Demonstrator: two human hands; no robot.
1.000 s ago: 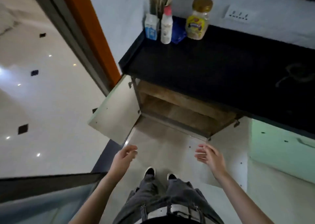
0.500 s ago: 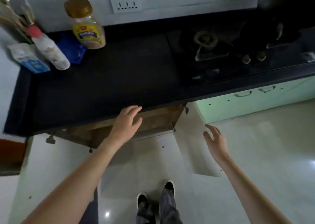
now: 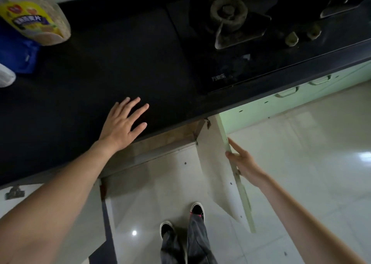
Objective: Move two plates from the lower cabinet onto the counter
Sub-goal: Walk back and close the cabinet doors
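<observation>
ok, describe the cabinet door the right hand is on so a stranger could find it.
Start at the black counter and drop below its front edge, under the stove. The door swings out over the pale floor, the right hand touching its edge. Unlike the shut green fronts beside it, it stands open.

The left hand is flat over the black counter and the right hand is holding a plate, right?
Not quite. The head view shows the left hand spread over the black counter, but the right hand holds no plate. Its fingers are on the edge of the open cabinet door. No plate is in view at all.
</observation>
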